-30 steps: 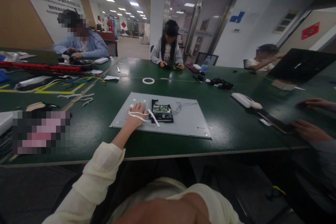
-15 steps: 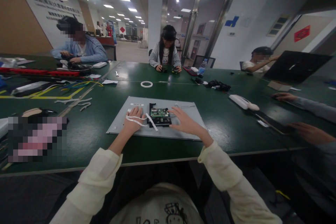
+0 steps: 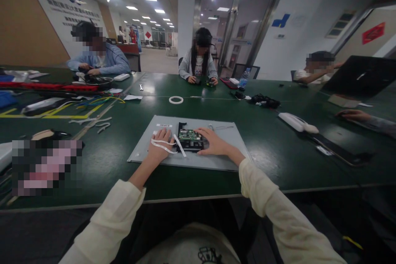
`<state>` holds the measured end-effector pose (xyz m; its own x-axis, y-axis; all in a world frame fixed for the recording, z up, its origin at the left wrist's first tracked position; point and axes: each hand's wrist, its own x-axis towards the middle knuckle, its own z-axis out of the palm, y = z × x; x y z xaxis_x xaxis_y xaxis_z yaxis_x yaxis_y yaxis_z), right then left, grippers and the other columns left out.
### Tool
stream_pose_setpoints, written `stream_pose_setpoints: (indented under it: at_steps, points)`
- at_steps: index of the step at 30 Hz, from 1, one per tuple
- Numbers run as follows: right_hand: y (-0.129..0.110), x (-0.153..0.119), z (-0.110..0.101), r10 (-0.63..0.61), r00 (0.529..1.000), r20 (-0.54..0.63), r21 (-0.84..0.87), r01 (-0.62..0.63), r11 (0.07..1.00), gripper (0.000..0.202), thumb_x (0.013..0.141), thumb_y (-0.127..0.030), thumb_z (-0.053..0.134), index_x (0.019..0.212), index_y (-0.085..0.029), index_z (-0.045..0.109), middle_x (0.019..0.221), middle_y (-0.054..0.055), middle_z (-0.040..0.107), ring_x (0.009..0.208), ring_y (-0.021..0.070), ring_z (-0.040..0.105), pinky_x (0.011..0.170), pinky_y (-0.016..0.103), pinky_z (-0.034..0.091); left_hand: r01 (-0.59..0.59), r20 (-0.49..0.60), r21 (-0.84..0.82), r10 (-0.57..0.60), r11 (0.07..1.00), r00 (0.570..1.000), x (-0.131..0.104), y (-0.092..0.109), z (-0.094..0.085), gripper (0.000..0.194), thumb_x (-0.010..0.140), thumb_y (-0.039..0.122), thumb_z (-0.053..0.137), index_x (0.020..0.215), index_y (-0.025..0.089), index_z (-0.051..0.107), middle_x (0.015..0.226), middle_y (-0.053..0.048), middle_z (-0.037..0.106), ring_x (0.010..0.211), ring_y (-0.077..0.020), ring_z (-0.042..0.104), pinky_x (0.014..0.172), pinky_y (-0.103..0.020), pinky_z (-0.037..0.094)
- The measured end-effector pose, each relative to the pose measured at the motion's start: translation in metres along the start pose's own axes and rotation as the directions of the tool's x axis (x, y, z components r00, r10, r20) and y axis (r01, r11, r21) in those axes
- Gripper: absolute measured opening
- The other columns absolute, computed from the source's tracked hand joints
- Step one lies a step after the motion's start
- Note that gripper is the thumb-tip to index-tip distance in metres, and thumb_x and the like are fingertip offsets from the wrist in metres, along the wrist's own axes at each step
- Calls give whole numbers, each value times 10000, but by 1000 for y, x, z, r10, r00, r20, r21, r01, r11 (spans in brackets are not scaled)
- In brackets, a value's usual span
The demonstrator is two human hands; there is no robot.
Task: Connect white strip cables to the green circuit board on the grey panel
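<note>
A grey metal panel [image 3: 224, 163] lies on the green table. On it sits a black frame with a green circuit board [image 3: 189, 135]. My left hand [image 3: 160, 146] rests flat on the panel left of the board, fingers spread, with a white flat cable [image 3: 162, 145] looped across its back. A short white strip [image 3: 180, 146] crosses the frame's left edge. At the board's right side is my right hand [image 3: 213, 142], thumb and fingers apart around the right edge of the frame, fingertips at or close to it.
A white tape ring [image 3: 176, 100] lies beyond the panel. Left are cut white strips [image 3: 103, 124] and coloured wires [image 3: 105, 99]. Right are a white device [image 3: 293, 123], a black phone-like slab [image 3: 335, 148] and another person's hand [image 3: 354, 115]. People sit across the table.
My right hand has moved slightly closer in to the board's edge. The nearer blurred hand of the person at the right has left the black slab. The view has shifted a little.
</note>
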<state>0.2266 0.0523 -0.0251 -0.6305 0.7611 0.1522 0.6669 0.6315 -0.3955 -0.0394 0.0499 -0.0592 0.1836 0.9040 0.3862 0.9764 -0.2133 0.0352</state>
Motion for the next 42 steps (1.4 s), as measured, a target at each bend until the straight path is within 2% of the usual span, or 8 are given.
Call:
stream_pose_setpoints:
  at_steps: [9, 13, 20, 28, 35, 42]
  points:
    - [14, 12, -4, -29, 1000, -11, -41, 29, 999, 909, 657, -661, 604, 1403, -248, 290, 1404, 117, 264, 1303, 315, 228, 1063, 492, 223, 47, -39, -21, -47, 999, 998, 4, 2, 8, 459, 885, 349, 349, 1250, 122, 510, 1334, -150, 474, 1235, -300, 421, 1015, -473, 309]
    - [18, 15, -8, -43, 999, -4, -26, 43, 999, 878, 680, -630, 605, 1401, -244, 289, 1413, 114, 258, 1297, 305, 257, 1061, 464, 246, 67, -39, -11, -68, 998, 997, 6, 5, 9, 454, 880, 341, 351, 1240, 118, 516, 1325, -155, 483, 1233, -303, 421, 1014, -470, 305]
    - [17, 1, -11, -28, 999, 20, -3, 28, 1000, 853, 701, -605, 601, 1403, -235, 287, 1440, 110, 241, 1290, 315, 291, 1049, 461, 270, 82, 1, -23, -82, 996, 997, 2, 11, 0, 458, 877, 318, 349, 1236, 87, 514, 1319, -173, 481, 1220, -312, 425, 1001, -476, 316]
    - [12, -7, -5, -4, 1000, -16, 2, 4, 1000, 803, 733, -569, 588, 1409, -266, 279, 1464, 91, 225, 1302, 299, 292, 1041, 470, 280, 77, -49, -41, -79, 996, 996, -2, 9, 2, 463, 866, 340, 366, 1218, 85, 526, 1293, -173, 503, 1191, -311, 451, 978, -459, 345]
    - [16, -13, -12, -6, 998, -66, 20, 7, 1000, 841, 723, -556, 609, 1407, -210, 265, 1411, 109, 331, 1282, 278, 333, 1057, 443, 279, 89, -21, -48, -90, 995, 996, -2, 9, -6, 460, 865, 353, 386, 1211, 89, 533, 1285, -163, 513, 1179, -305, 463, 964, -437, 363]
    - [15, -16, -11, 20, 998, -64, 28, -18, 999, 870, 719, -548, 612, 1423, -213, 225, 1417, 113, 318, 1276, 290, 340, 1049, 448, 290, 79, -20, -47, -80, 996, 997, -1, 4, -6, 441, 860, 379, 400, 1192, 127, 545, 1272, -143, 527, 1163, -301, 474, 931, -427, 386]
